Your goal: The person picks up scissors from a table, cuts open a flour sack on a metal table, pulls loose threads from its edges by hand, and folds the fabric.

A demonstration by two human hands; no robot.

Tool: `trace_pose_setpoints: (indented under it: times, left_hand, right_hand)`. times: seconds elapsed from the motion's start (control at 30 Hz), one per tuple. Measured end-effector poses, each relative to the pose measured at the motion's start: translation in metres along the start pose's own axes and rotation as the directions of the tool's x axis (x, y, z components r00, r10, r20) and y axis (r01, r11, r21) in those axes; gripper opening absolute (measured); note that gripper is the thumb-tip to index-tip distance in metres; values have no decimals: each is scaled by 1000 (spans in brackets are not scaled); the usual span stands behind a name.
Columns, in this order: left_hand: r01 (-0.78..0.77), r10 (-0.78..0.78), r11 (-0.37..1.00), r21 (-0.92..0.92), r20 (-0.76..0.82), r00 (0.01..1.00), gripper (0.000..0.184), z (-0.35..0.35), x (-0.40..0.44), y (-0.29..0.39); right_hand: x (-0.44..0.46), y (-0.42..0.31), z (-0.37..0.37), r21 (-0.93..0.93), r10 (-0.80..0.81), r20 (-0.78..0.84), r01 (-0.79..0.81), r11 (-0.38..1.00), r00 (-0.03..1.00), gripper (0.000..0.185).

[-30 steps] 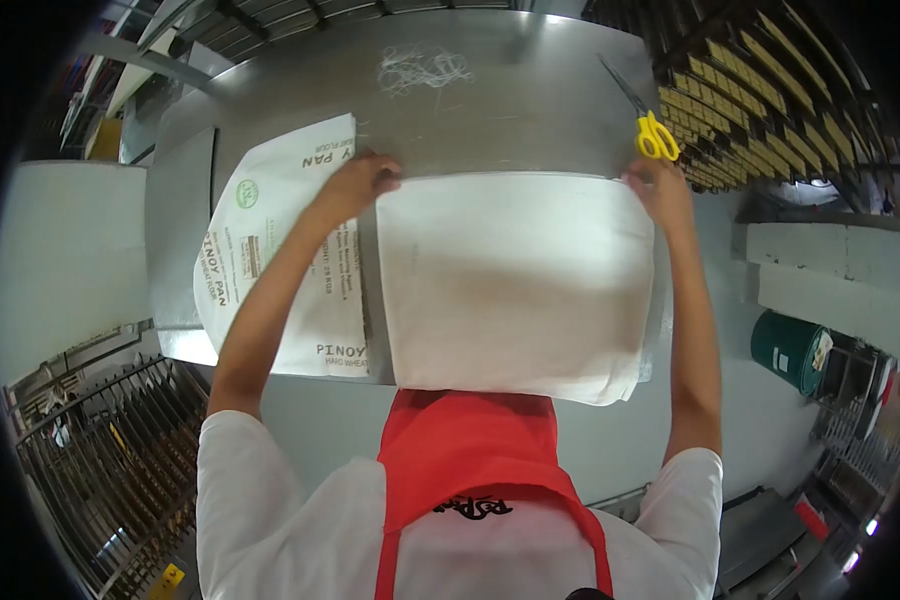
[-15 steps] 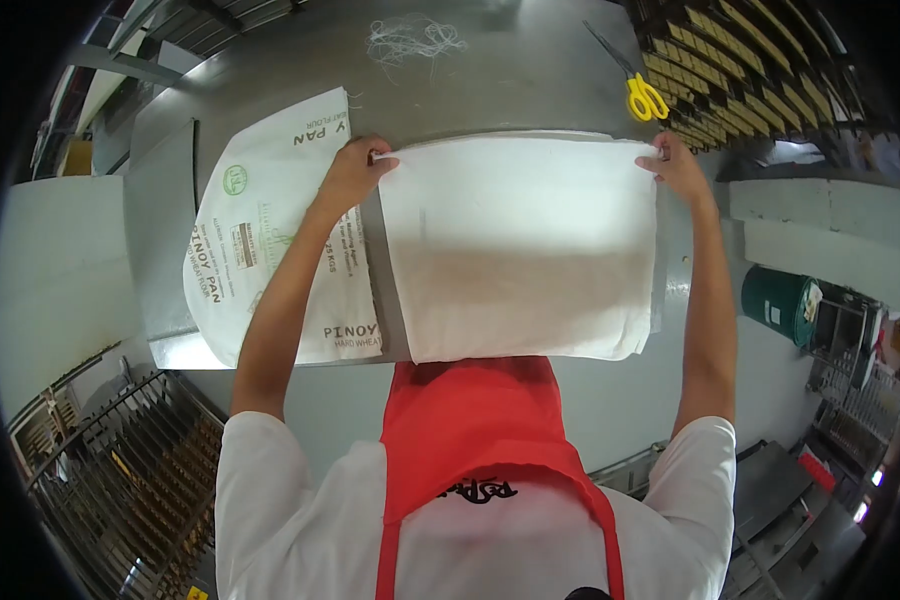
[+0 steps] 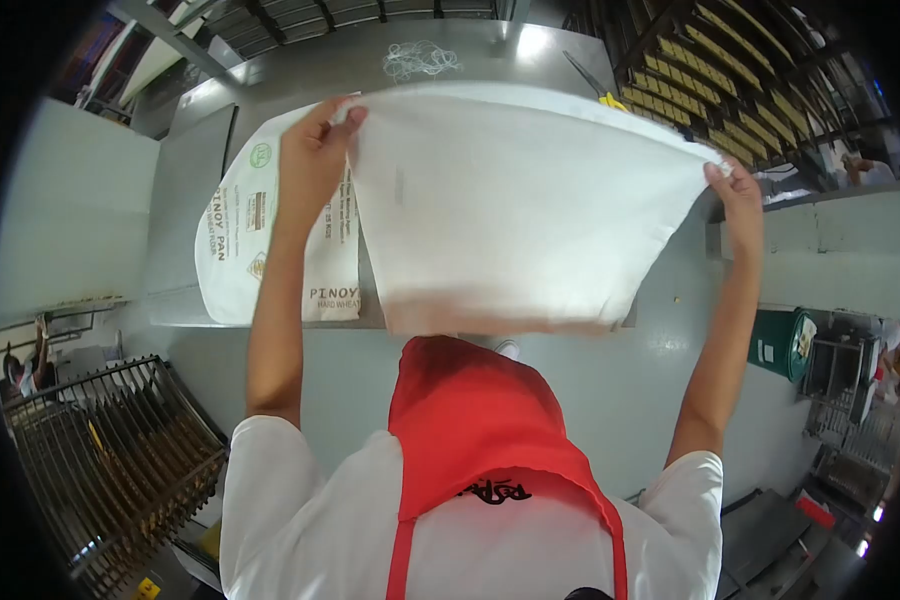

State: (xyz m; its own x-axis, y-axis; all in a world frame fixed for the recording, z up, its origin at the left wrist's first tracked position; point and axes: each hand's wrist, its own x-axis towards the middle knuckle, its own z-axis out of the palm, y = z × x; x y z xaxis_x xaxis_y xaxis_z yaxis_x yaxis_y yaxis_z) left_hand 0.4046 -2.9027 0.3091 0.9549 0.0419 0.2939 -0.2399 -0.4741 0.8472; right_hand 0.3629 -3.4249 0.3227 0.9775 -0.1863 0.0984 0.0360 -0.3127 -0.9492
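Note:
A plain white sack (image 3: 510, 200) is stretched between my two hands, its far edge raised off the metal table and its near edge hanging towards the red apron. My left hand (image 3: 315, 150) is closed on the far left corner, thumb against fingers. At the far right corner my right hand (image 3: 740, 195) pinches the bunched edge. Left of the white sack lies a printed flour sack (image 3: 232, 230), flat on the table and partly behind my left forearm. Whatever lies beneath the white sack is mostly hidden.
Loose white thread (image 3: 420, 60) lies tangled at the back of the metal table (image 3: 320, 70). Yellow-handled scissors (image 3: 610, 101) lie at the back right, partly covered by the raised sack. Racks of trays (image 3: 710, 70) stand beyond; a green bin (image 3: 778, 342) is on the right.
Both hands have lifted the white sack's far edge upward off the table. My right hand has moved outward to the right, spreading the sack wider, and it now covers part of the scissors.

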Motion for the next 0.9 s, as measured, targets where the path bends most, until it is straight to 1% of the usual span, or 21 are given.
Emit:
trace_pose_setpoints:
  times: [0.03,0.07,0.1,0.13,0.17,0.23,0.27,0.3,0.33,0.37,0.4,0.43,0.5,0.53,0.57,0.63,0.7,0.77,0.8,0.87,0.9]
  left_hand:
    - [-103,102,995,-4,-77,992,21,-6,-8,19]
    - [-119,119,993,7,-78,990,21,-14,-19,43]
    - [-307,314,949,66,-138,939,22,-21,-29,71]
    - [-480,498,867,134,-190,846,23,-25,-34,93]
    - [-492,512,859,145,-199,836,23,-26,-34,107]
    - [-327,360,855,402,-8,933,26,-28,-41,120]
    - [-327,369,870,369,-49,928,28,-30,-47,127]
    - [-355,411,853,383,-74,909,28,-34,-40,141]
    - [-377,459,841,388,-143,877,28,-37,-42,154]
    - [-372,468,843,388,-187,864,28,-38,-59,161]
    - [-331,393,890,314,-160,906,27,-38,-63,171]
    - [-338,405,885,320,-170,898,27,-36,-63,176]
    - [-394,421,907,146,-309,853,27,-35,-65,186]
    - [-446,499,866,225,-340,797,28,-35,-68,197]
    - [-442,496,868,229,-334,802,28,-36,-68,195]
    - [-435,555,809,395,-270,787,27,-42,-58,196]
    - [-399,542,815,420,-309,781,28,-43,-62,201]
    - [-335,387,919,206,-311,868,30,-44,-66,211]
    - [-333,384,920,206,-310,869,30,-46,-64,206]
    - [-284,312,944,166,-179,933,34,-54,-58,198]
    - [-282,311,945,166,-181,933,34,-59,-57,193]
  right_hand:
    - [-12,-21,-6,12,-12,1,12,1000,1000,24]
    - [-26,-38,-16,-34,-46,-53,44,998,998,25]
    - [-34,-50,-27,-80,-95,-114,86,993,989,26]
    - [-37,-47,-46,-25,-135,-161,133,991,978,28]
    - [-35,-50,-60,-18,-153,-163,153,988,975,28]
    - [-35,-54,-77,-82,-172,38,175,981,984,29]
    - [-49,-74,-77,-134,-212,-84,200,971,974,30]
    - [-45,-92,-80,-122,-259,-98,247,961,961,30]
    - [-47,-100,-82,-189,-282,-114,258,947,953,29]
    - [-62,-95,-82,-258,-262,-112,226,939,959,29]
    - [-51,-80,-91,-99,-269,-41,264,959,962,27]
    - [-55,-87,-90,-95,-286,-42,281,955,957,27]
    - [-61,-104,-87,-84,-346,-248,336,938,905,27]
    - [-57,-105,-93,-110,-393,-168,379,919,904,27]
    - [-57,-101,-95,-104,-386,-167,373,922,907,27]
    - [-51,-110,-97,-38,-423,-241,427,904,874,27]
    - [-56,-120,-94,-36,-420,-235,424,905,876,26]
    - [-56,-127,-92,-72,-436,-305,436,897,847,26]
    - [-58,-127,-89,-72,-434,-304,434,898,848,26]
    - [-57,-129,-85,-105,-428,-278,416,903,860,27]
    - [-58,-131,-86,-105,-429,-277,417,903,860,27]
